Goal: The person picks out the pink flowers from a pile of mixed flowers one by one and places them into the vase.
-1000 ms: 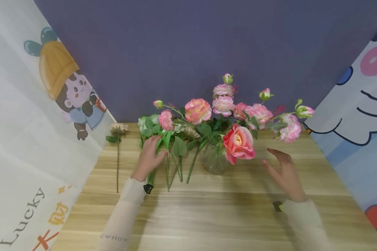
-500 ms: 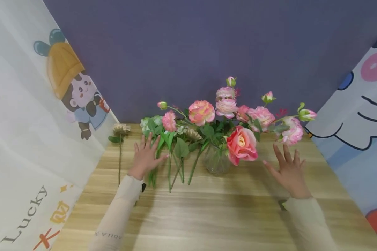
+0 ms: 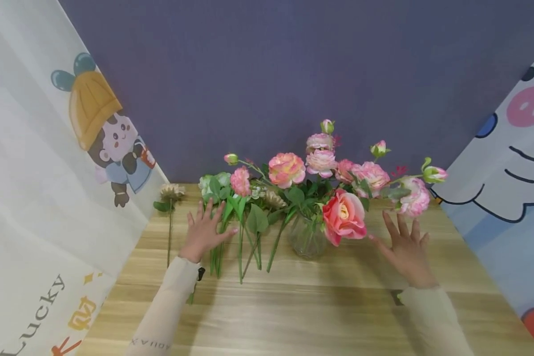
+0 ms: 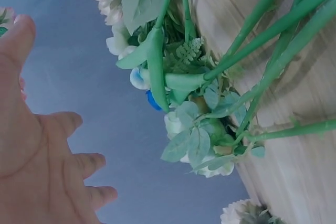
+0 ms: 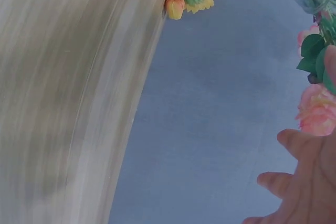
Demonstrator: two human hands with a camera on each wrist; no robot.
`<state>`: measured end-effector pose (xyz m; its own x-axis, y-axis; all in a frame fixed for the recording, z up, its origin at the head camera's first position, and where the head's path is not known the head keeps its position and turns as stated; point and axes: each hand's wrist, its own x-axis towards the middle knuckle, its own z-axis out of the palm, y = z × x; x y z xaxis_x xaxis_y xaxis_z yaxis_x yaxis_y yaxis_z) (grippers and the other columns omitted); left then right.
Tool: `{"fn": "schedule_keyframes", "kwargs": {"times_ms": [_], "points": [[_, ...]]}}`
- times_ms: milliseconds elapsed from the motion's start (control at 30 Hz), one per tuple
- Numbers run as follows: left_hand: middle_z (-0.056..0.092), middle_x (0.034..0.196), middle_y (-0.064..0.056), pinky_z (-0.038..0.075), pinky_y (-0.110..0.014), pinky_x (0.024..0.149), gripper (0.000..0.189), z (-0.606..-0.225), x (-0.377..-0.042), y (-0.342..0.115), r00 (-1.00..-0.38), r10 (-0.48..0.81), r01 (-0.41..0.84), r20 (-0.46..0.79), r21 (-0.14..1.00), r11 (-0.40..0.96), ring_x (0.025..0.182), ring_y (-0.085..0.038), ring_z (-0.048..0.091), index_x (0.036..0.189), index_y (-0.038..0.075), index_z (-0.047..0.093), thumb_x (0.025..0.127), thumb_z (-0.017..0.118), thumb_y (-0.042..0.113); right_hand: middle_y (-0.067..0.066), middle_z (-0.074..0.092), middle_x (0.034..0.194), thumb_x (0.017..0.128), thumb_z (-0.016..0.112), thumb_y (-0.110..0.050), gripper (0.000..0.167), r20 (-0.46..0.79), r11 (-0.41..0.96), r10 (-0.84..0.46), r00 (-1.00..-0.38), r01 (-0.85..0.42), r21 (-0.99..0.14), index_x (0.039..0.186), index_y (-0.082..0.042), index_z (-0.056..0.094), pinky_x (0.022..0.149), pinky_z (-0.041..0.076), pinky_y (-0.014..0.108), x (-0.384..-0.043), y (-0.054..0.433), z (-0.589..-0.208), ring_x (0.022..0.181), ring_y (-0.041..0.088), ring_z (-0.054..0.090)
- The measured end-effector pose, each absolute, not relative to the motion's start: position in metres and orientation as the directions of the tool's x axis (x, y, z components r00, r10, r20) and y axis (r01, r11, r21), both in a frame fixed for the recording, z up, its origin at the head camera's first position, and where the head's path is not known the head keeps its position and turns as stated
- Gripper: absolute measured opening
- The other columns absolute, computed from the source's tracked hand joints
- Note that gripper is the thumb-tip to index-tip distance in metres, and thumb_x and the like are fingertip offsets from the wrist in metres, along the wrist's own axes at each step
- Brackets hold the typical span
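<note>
A clear glass vase (image 3: 307,240) stands at the middle of the wooden table, filled with pink blooms on green stems. One large coral-pink rose (image 3: 344,217) leans out over its front right. To the left, my left hand (image 3: 202,235) is spread over loose green stems (image 3: 241,254), its fingers straight and holding nothing. Its wrist view has the palm beside green stems (image 4: 278,30) and leaves. My right hand (image 3: 405,252), fingers also spread, hovers right of the vase, below a pale pink flower (image 3: 413,197). In the right wrist view, nothing is in that hand.
A single cream flower (image 3: 172,193) with a long stem lies at the far left. White-green blossoms (image 3: 213,184) lie behind the left hand. A dark blue-grey panel (image 3: 267,74) rises along the table's back edge, with printed white curtains (image 3: 22,148) at the sides.
The left hand has left the flower stems and leaves, its fingers going from bent to spread. The right hand's fingers have fanned out too. The flowers keep their arrangement; the head view has tilted slightly.
</note>
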<state>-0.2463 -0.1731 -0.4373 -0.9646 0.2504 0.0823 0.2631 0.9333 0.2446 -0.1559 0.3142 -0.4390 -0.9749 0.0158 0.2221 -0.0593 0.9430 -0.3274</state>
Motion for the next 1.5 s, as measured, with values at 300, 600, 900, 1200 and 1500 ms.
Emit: {"fn": "schedule_keyframes", "kwargs": {"times_ms": [300,600,900,1200,1500], "points": [[0.000,0.156,-0.018,-0.005,-0.068,0.104,0.093,-0.441,-0.248,-0.173,-0.964,0.250,0.264,0.087,0.259,0.929,0.139,-0.045,-0.007,0.152,0.018,0.013,0.083,0.054,0.065,0.028,0.006,0.153,0.094,0.046,-0.052,0.077,0.211,0.927,0.010,-0.978,-0.070,-0.369,0.152,-0.015,0.012,0.087,-0.001,0.084,-0.159,0.311,-0.439,0.130,0.062,-0.005],[-0.002,0.156,-0.018,-0.005,-0.067,0.106,0.093,-0.440,-0.250,-0.173,-0.965,0.249,0.261,0.077,0.272,0.926,0.139,-0.044,-0.009,0.152,0.017,0.012,0.084,0.049,0.068,0.026,0.004,0.154,0.094,0.046,-0.052,0.077,0.222,0.920,-0.009,-0.975,-0.094,-0.380,0.153,-0.017,0.010,0.088,-0.002,0.083,-0.160,0.310,-0.444,0.131,0.062,-0.005],[0.000,0.155,-0.020,-0.006,-0.067,0.106,0.091,-0.445,-0.251,-0.173,-0.967,0.240,0.254,0.082,0.283,0.925,0.139,-0.044,-0.009,0.152,0.016,0.014,0.085,0.055,0.061,0.031,0.009,0.151,0.094,0.044,-0.052,0.076,0.187,0.930,-0.042,-0.981,-0.106,-0.351,0.152,-0.013,0.014,0.088,-0.001,0.083,-0.164,0.311,-0.451,0.128,0.065,-0.001],[-0.002,0.156,-0.018,-0.008,-0.065,0.106,0.091,-0.446,-0.250,-0.173,-0.969,0.238,0.246,0.064,0.294,0.923,0.140,-0.042,-0.012,0.152,0.015,0.014,0.085,0.052,0.064,0.033,0.014,0.149,0.094,0.044,-0.054,0.077,0.167,0.935,-0.047,-0.985,-0.103,-0.341,0.151,-0.011,0.016,0.088,0.001,0.084,-0.164,0.309,-0.456,0.128,0.066,0.003],[0.002,0.155,-0.020,-0.004,-0.065,0.107,0.093,-0.441,-0.249,-0.175,-0.969,0.231,0.245,0.081,0.287,0.926,0.140,-0.044,-0.007,0.152,0.016,0.011,0.085,0.052,0.065,0.033,0.015,0.149,0.093,0.046,-0.053,0.077,0.190,0.930,-0.044,-0.981,-0.110,-0.350,0.151,-0.010,0.018,0.087,0.002,0.084,-0.163,0.308,-0.454,0.128,0.066,0.003]]}}
